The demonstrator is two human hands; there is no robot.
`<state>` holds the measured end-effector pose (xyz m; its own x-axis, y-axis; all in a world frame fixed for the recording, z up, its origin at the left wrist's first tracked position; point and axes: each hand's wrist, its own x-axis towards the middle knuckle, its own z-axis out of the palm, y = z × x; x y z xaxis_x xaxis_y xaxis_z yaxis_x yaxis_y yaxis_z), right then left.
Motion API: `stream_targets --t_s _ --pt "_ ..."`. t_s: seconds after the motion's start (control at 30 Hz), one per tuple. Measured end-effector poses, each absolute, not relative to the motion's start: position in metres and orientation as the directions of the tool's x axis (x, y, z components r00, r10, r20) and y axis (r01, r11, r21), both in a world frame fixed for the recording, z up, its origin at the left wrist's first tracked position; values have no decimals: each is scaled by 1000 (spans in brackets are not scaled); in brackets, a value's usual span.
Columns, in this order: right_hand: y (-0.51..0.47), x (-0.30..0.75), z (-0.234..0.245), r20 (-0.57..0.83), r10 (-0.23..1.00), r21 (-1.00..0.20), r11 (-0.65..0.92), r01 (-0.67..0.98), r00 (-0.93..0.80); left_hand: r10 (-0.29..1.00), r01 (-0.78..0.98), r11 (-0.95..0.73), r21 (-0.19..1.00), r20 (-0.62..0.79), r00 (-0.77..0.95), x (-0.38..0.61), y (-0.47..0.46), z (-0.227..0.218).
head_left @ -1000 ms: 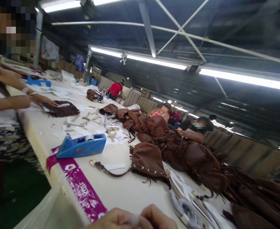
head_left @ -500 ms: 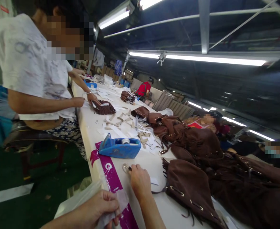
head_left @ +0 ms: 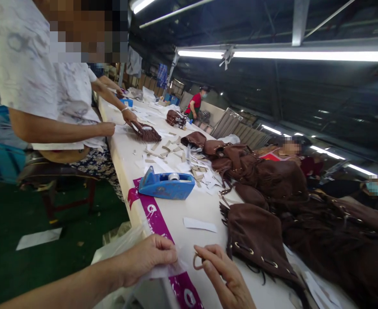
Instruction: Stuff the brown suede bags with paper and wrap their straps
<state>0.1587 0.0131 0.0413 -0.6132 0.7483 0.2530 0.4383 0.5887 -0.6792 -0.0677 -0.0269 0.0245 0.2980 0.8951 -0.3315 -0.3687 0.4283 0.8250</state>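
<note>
My left hand (head_left: 150, 259), low in the middle, is closed on a thin translucent plastic bag (head_left: 121, 244) that hangs over the table edge. To its right, my right hand (head_left: 226, 277) pinches a small tan loop (head_left: 196, 261) at its fingertips; the rest of that item is hidden by the fingers. A purple printed strip (head_left: 156, 218) runs along the table beneath and beside my left hand. Above both hands stands a blue tape dispenser (head_left: 167, 189). A white paper strip (head_left: 200, 225) lies just beyond my right hand, and a brown drawstring bag (head_left: 256, 229) is to the right.
Several more brown bags (head_left: 266, 180) are heaped along the right of the table. Paper scraps (head_left: 166, 150) lie scattered behind the dispenser. At the left a co-worker in a white shirt (head_left: 47, 94) handles a brown fringed piece (head_left: 147, 133).
My right hand has drawn back from near the dispenser toward the lower right, its small loop still at the fingers. My left hand has risen slightly with the plastic. The view has shifted.
</note>
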Motion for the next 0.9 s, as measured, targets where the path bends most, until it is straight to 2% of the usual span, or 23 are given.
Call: stream_targets --t_s 0.1,0.2,0.3,0.4,0.5,0.57,0.67,0.9 --pt "11 161 36 157 807 -780 455 430 -570 898 -355 422 834 -331 289 -64 -29 24" --pt "13 158 38 -2 872 -897 215 387 -490 901 -352 421 836 -342 265 -64 -30 23" --pt "17 154 43 -133 830 -941 65 331 -541 900 -337 431 837 -371 228 -65 -30 22" --pt "23 151 45 -151 774 -941 77 328 -615 906 -322 422 848 -379 191 -64 -30 23" --pt "26 151 44 -150 755 -970 13 243 -638 909 -293 414 862 -379 173 -62 -30 23" --pt "24 154 42 -141 772 -984 -38 175 -620 911 -267 409 873 -376 166 -60 -31 22" --pt "21 158 43 -88 821 -993 -30 112 -564 919 -248 388 887 -354 173 -57 -33 22" --pt "14 162 53 -26 846 -974 98 204 -533 917 -230 392 891 -359 174 -46 -35 28"
